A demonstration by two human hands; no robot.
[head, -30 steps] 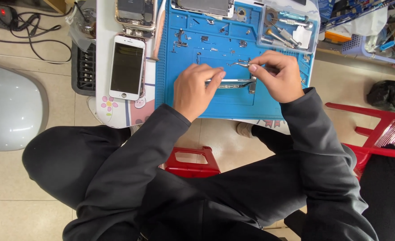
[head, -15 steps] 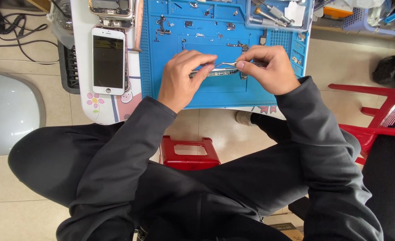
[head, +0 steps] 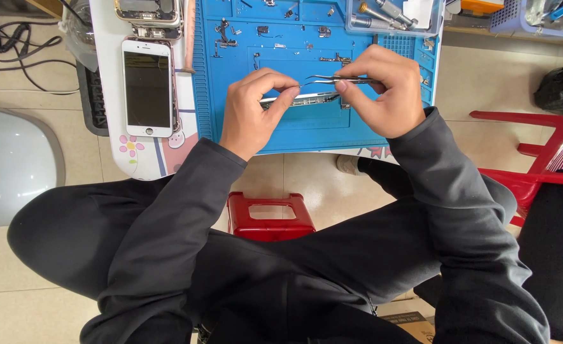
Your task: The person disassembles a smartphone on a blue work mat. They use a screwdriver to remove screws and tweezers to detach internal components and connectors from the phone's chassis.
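My left hand pinches the left end of a thin silver phone frame part that stands on its edge over the blue repair mat. My right hand holds metal tweezers, whose tips point left and meet the part near my left fingertips. Small screws and dark phone pieces lie scattered on the mat beyond my hands. Both sleeves are black.
A white phone lies face up left of the mat, with an opened phone body above it. A clear tray with tools sits at the mat's top right. A red stool, a red chair and cables are around.
The view has shifted, so the table sits higher and my hands lie more central. My hands keep the same grip on the part and the tweezers.
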